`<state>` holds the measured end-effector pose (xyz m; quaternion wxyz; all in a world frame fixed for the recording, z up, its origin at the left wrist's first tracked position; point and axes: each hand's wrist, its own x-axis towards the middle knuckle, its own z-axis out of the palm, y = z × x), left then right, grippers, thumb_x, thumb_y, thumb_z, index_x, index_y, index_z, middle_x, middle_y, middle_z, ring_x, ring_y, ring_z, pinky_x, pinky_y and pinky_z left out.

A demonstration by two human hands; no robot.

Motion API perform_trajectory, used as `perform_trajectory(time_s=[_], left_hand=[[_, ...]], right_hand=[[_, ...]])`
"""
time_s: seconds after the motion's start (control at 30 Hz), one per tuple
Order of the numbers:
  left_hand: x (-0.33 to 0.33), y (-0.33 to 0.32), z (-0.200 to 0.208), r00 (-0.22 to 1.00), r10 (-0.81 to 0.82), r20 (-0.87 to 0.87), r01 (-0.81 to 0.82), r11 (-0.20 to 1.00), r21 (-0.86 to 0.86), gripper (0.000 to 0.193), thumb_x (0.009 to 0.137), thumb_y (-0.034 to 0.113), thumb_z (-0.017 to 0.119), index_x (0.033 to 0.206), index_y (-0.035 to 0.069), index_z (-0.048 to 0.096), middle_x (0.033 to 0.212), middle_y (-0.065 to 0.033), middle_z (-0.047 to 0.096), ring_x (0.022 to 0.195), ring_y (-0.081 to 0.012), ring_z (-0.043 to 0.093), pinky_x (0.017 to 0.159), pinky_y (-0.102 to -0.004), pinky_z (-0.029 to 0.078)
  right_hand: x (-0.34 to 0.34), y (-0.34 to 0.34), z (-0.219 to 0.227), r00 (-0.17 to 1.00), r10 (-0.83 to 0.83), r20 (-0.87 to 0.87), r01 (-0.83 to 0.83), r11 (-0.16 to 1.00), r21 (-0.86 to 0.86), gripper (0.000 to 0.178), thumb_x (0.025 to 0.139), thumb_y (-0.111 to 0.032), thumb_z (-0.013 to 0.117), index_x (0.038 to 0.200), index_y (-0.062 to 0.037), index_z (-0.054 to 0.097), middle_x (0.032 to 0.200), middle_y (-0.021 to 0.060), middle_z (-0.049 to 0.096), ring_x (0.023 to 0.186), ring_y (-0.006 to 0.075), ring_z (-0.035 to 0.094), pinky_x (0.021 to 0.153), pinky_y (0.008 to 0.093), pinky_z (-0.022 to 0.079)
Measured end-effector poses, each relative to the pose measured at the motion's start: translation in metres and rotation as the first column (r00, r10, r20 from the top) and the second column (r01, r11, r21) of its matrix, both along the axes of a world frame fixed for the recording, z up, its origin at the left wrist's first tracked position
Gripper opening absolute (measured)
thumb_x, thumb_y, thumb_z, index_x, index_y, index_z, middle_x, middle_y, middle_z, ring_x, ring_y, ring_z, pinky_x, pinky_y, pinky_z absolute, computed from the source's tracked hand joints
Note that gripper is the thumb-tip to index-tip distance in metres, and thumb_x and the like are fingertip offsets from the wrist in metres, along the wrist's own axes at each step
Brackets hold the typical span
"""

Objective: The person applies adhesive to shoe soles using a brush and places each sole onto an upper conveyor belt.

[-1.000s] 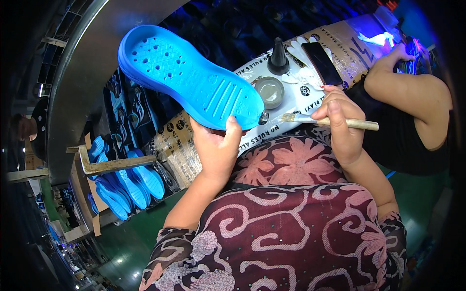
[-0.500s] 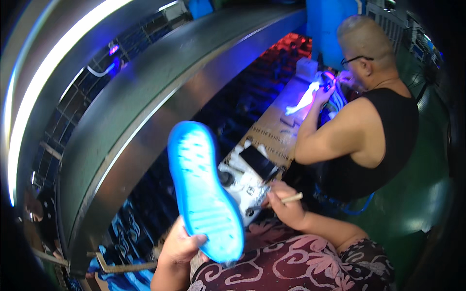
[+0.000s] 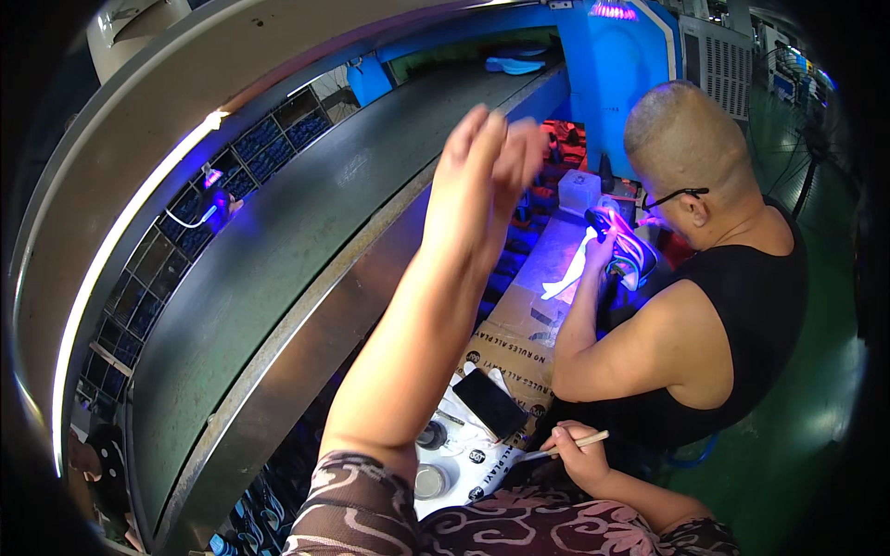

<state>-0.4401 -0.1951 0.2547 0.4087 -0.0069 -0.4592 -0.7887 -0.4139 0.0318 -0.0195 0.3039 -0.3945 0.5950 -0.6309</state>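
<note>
My left hand (image 3: 482, 176) is raised over the near edge of the conveyor belt (image 3: 306, 204). Its fingers are apart and partly smeared by motion, with nothing visible in them. At the far end of the belt lie blue shoe soles (image 3: 514, 66). Low in the view, my right hand (image 3: 582, 456) is closed round the pale wooden handle of a brush (image 3: 561, 447), whose tip is by the white work surface. On that surface stand a small round pot (image 3: 431, 482) and a dark round container (image 3: 431, 434).
A black phone (image 3: 489, 405) lies on white gloves (image 3: 456, 405) beside brown printed cardboard (image 3: 510, 347). To the right, a co-worker (image 3: 695, 278) handles a shoe (image 3: 626, 250) under violet light. The belt's metal side rail (image 3: 269, 371) runs diagonally beneath my left arm.
My left hand has let go of the blue sole and stretched up and forward to the belt. My right hand has shifted slightly right and down, still with the brush. The view has tilted.
</note>
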Motion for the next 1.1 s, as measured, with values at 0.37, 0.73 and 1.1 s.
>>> perform_trajectory(time_s=[0.37,0.73,1.1], left_hand=[[0.483,0.154,-0.269,0.41,0.325,0.852,-0.596,0.802,-0.019,0.021,0.092,0.016,0.05,0.079,0.001,0.054,0.077,-0.0159,0.065,0.068,-0.0225,0.066,0.065,-0.032,0.054],[0.676,0.343,-0.398,-0.281,0.226,0.933,-0.869,-0.473,-0.147,0.052,0.082,0.029,0.07,0.117,-0.001,0.048,0.083,-0.0098,0.058,0.061,-0.0151,0.053,0.052,-0.0284,0.046],[0.738,0.329,-0.391,-0.012,0.293,0.956,-0.91,-0.4,0.111,0.027,0.085,0.026,0.067,0.101,0.008,0.054,0.087,-0.008,0.061,0.068,-0.0216,0.061,0.056,-0.0306,0.049]], right_hand=[[0.075,-0.022,-0.013,0.951,0.274,0.146,-0.284,0.957,0.05,0.037,0.099,-0.02,0.045,0.074,0.0012,0.062,0.069,0.0062,0.061,0.06,0.0108,0.054,0.058,0.0247,0.044],[0.144,-0.075,-0.036,0.897,0.438,0.069,-0.441,0.896,0.052,0.039,0.097,-0.028,0.047,0.071,-0.0007,0.058,0.064,0.0062,0.054,0.06,0.011,0.046,0.081,0.0293,0.041],[0.17,-0.053,-0.022,0.908,0.406,0.104,-0.414,0.908,0.067,0.037,0.097,-0.028,0.048,0.073,-0.0021,0.057,0.065,0.005,0.053,0.056,0.0103,0.044,0.078,0.028,0.043]])
